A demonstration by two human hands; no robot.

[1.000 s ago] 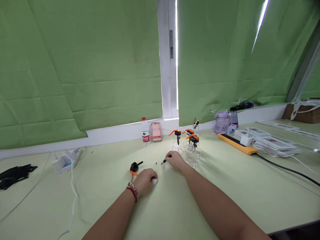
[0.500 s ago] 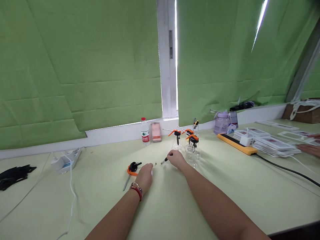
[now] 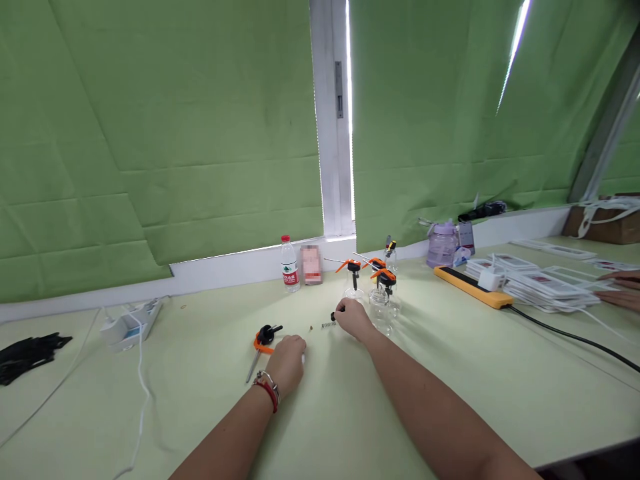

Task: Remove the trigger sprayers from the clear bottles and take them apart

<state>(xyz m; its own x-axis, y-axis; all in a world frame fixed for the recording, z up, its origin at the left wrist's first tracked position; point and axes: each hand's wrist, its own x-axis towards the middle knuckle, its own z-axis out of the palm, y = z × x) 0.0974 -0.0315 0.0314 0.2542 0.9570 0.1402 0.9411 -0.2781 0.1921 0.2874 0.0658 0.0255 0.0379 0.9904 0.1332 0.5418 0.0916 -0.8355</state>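
My right hand (image 3: pixel 353 320) pinches a small black part (image 3: pixel 333 317) low over the table. Just below that part, a thin metal coil spring (image 3: pixel 328 325) lies on the tabletop. A tiny brownish piece (image 3: pixel 311 328) sits to the spring's left. My left hand (image 3: pixel 289 360) rests on the table with fingers curled under; a bit of white shows at its fingertips, and what it is stays hidden. Beside that hand lies a black-and-orange pump head (image 3: pixel 266 336) with a metal tube. Behind my right hand is an open glass jar (image 3: pixel 379 308).
Glass bottles with orange-and-black tops (image 3: pixel 384 277) stand behind the jar. A water bottle (image 3: pixel 289 265) is by the wall. To the right are a yellow power strip (image 3: pixel 473 287), stacked white frames (image 3: pixel 545 288) and another person's hands (image 3: pixel 620 290). Black strips (image 3: pixel 30 355) lie far left.
The spring, which slanted up to the black part in my right hand, now lies flatter on the table below it. My left hand has shifted slightly towards me.
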